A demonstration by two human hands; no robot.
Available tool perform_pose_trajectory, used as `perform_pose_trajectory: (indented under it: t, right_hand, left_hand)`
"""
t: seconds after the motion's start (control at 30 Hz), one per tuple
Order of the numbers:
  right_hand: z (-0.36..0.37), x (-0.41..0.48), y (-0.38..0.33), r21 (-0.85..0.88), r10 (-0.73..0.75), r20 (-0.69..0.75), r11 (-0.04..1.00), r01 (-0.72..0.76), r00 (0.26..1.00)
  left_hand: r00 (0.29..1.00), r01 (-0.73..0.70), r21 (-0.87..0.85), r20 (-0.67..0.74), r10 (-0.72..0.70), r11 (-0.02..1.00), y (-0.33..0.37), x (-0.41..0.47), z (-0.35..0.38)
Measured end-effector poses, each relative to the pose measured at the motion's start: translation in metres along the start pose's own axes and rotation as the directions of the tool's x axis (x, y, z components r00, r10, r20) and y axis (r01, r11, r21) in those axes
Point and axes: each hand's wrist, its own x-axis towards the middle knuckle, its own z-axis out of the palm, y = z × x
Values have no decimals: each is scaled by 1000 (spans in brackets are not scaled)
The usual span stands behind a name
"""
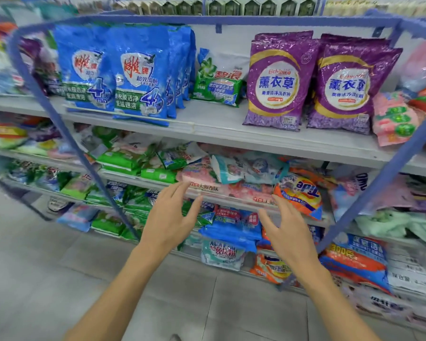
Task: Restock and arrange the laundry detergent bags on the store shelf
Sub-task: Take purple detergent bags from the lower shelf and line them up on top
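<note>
Your left hand (175,217) and right hand (289,232) reach forward side by side with thumbs turned inward. The fingers are straight and slightly spread, and neither hand holds anything.

The left fingertips (182,187) lie at the front edge of the pink bags (199,175), which are stacked flat on the second shelf (231,201); whether they touch cannot be told. The right hand's fingertips are just beside the lower left edge of the orange bag (300,195), which lies tilted over that shelf's lip.

On the upper shelf (231,136), the blue bags (138,77) stand upright in rows at the left and the purple bags (276,80) at the right. A green-and-white bag (219,80) leans back between them. Bare shelf shows in front of this bag and on either side of it.

Both hands lie between two sloping blue frame bars (84,148), with grey floor (59,254) below.
</note>
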Motion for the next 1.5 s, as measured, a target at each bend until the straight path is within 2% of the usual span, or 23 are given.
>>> perform_pose_trajectory:
  t: [0.33,0.5,0.6,1.0,1.07,1.2,1.33,1.5]
  right_hand:
    - [80,-2,-75,-27,-9,107,1000,12,994]
    - [137,4,-146,-34,-57,115,998,61,992]
    - [178,13,-194,-41,-105,168,993,113,980]
    - [320,39,-383,62,-289,295,957,284,911]
    - [340,50,-406,76,-296,322,955,287,899]
    - [385,83,-447,188,-249,399,964,187,882]
    - [438,125,-485,247,-284,385,948,199,878]
    - [493,176,-535,234,-302,387,946,224,871]
  left_hand:
    - [992,126,37,2,-126,991,-97,-32,-42]
    - [980,196,13,-47,-195,981,-174,-34,-88]
    - [970,234,26,-72,-231,972,-227,-37,-116]
    - [890,410,-8,-213,-402,912,-391,-47,-240]
    - [880,429,0,-228,-418,903,-413,-40,-251]
    - [864,467,6,-219,-454,884,-463,-16,-265]
    - [873,464,26,-186,-452,885,-518,22,-272]
    - [874,478,68,-136,-466,876,-582,77,-285]
